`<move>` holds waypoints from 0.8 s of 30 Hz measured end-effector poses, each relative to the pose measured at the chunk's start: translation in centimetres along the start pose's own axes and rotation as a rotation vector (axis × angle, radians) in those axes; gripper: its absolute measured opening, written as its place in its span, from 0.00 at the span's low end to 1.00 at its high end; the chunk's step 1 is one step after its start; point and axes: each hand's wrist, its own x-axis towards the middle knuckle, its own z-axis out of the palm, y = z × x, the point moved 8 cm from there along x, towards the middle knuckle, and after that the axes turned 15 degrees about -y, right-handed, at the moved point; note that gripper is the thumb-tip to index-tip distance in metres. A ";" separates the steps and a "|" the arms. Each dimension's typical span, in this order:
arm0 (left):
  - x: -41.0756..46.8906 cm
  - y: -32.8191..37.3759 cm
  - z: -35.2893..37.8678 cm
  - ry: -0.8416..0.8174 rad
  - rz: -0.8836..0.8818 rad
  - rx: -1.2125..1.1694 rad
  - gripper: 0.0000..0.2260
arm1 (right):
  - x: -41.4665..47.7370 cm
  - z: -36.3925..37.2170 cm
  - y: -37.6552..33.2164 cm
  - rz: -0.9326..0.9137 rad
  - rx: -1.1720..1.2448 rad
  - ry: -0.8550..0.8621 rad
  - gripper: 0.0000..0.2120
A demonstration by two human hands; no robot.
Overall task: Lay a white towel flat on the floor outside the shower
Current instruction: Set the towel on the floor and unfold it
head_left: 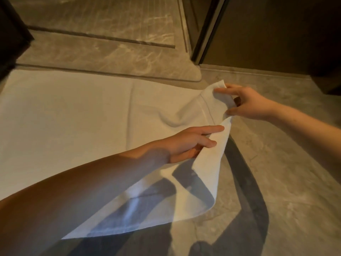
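A white towel (73, 115) lies spread over the grey floor in front of the raised shower threshold (114, 71). Its left and middle parts are flat; its right edge is lifted and wrinkled. My left hand (191, 143) reaches across from the lower left and grips the near part of that raised edge. My right hand (245, 102) pinches the far right corner between thumb and fingers, a little above the floor. A near corner of the towel curls down toward the floor at the lower middle.
The marbled shower floor (103, 34) lies beyond the threshold, with a dark drain slot across it. A dark door frame (206, 30) and brown wall (267, 34) stand at the upper right. Grey stone floor (287, 172) extends to the right of the towel.
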 end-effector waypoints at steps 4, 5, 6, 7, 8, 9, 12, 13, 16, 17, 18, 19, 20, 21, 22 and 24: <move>2.0 -1.2 0.8 -0.008 -0.055 0.019 0.25 | -0.6 0.1 2.5 0.060 -0.012 -0.006 0.33; 2.3 -1.6 0.7 0.002 -0.066 0.025 0.25 | -0.6 0.3 3.2 0.082 0.005 -0.002 0.33; 2.5 -2.1 0.4 0.020 -0.085 0.049 0.25 | -0.5 0.7 3.8 0.106 0.024 0.008 0.33; 2.6 -2.6 0.0 0.041 -0.109 0.101 0.25 | -0.4 1.3 4.4 0.133 0.041 0.018 0.33; 2.5 -3.1 -0.4 0.069 -0.137 0.166 0.25 | -0.3 2.1 5.0 0.161 0.050 0.025 0.33; 2.5 -3.7 -0.9 0.099 -0.169 0.235 0.25 | -0.2 3.1 5.6 0.186 0.053 0.027 0.33; 2.7 -5.1 -2.1 0.148 -0.176 0.412 0.27 | 0.4 5.6 6.7 0.224 0.071 0.009 0.35; 2.8 -5.4 -2.3 0.148 -0.171 0.472 0.27 | 0.6 6.1 6.9 0.230 0.077 0.003 0.35; 2.5 -5.9 -2.7 0.134 -0.178 0.578 0.28 | 1.7 7.0 6.5 0.216 0.075 0.004 0.34; 2.3 -5.8 -3.1 0.135 -0.168 0.571 0.28 | 2.1 7.2 6.2 0.212 0.065 0.006 0.34; 2.0 -5.8 -3.4 0.138 -0.151 0.538 0.28 | 2.3 7.3 6.0 0.215 0.044 0.005 0.33; 1.6 -5.7 -3.8 0.144 -0.125 0.490 0.26 | 2.6 7.4 6.0 0.224 0.014 0.003 0.33; 1.0 -5.4 -4.2 0.161 -0.091 0.469 0.25 | 2.7 7.5 6.0 0.243 -0.021 0.005 0.32; 0.1 -4.8 -4.7 0.202 -0.049 0.509 0.23 | 2.7 7.5 5.9 0.279 -0.069 0.020 0.31; -1.2 -3.9 -5.3 0.264 -0.003 0.600 0.21 | 2.6 7.5 5.7 0.332 -0.134 0.057 0.31; -3.8 -2.3 -6.5 0.369 0.097 0.839 0.19 | 2.1 7.6 3.8 0.393 -0.293 0.173 0.33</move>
